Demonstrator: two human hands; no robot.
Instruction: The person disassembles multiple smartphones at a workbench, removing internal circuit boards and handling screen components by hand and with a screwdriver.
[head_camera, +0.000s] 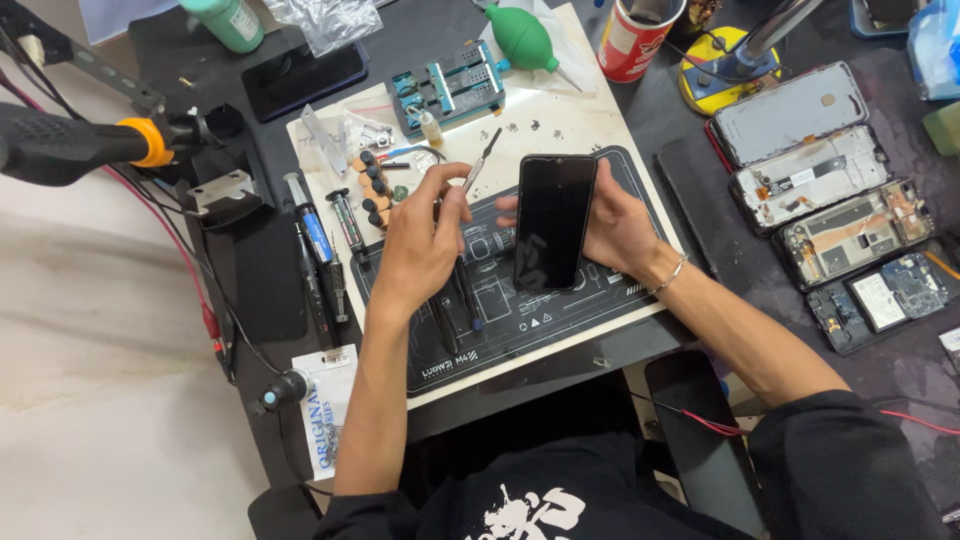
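Here, right hand (615, 228) clasping dark phone (553, 220) upright, left hand (425, 240) pinching tweezers (480, 160) just beside it

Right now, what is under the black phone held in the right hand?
Under the black phone, the dark work mat with its printed white outlines shows around it. The right hand supports the phone from behind. The mat directly beneath and the phone's back are covered.

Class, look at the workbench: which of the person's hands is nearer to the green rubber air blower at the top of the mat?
Left. The left hand, holding a thin metal tool, sits below the green air blower; the right hand, holding the black phone, is lower and further right.
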